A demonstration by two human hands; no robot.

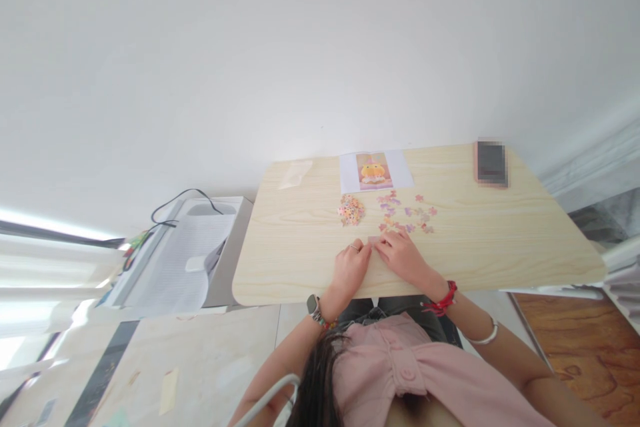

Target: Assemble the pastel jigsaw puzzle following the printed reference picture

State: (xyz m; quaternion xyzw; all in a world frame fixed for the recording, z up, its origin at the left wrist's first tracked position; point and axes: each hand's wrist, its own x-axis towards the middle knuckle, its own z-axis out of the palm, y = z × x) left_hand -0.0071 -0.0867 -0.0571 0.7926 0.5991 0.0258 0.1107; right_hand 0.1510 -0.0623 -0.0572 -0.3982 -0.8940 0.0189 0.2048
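Both hands meet over the near part of the table, fingers bent and pinched around joined jigsaw puzzle pieces (374,239). My left hand (352,265) is closed at their left edge. On their right side, my right hand (403,255) is closed too, and its fingers partly cover them. Just beyond my right hand, loose pinkish and purple puzzle pieces (409,211) lie spread out. A dense heap of puzzle pieces (351,210) sits farther left. Behind them lies a paper sheet with a printed picture (375,171) of a yellow-orange figure.
A clear plastic bag (295,174) lies at the table's back left, and a phone-like dark object (491,163) at the back right. The pale wooden table (290,247) backs onto a white wall. Left of it stands a low cabinet with papers (187,253) and a cable (187,192).
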